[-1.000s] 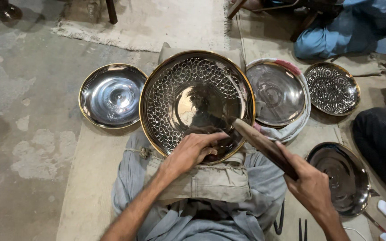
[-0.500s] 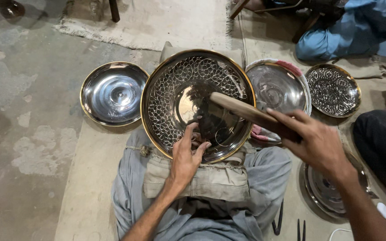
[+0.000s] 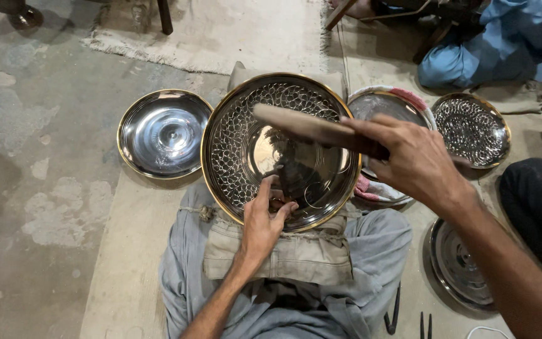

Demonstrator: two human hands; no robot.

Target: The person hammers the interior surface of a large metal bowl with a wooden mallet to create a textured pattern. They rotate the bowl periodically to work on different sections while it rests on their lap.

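A large round metal tray with a gold rim and a chased pattern rests on a padded cloth over my lap. My left hand sits at its near edge, fingers pinching a small dark punch tool upright on the tray's shiny middle. My right hand is raised over the tray's right side and grips a wooden mallet that points left above the tray.
A plain shiny tray lies to the left on the concrete floor. More trays lie to the right: one on a cloth, a patterned one, another by my right leg. A person in blue sits at top right. Dark tools lie beside my leg.
My right hand has lifted the mallet from low on the right to high over the tray. My left hand stayed on the punch at the tray's near edge.
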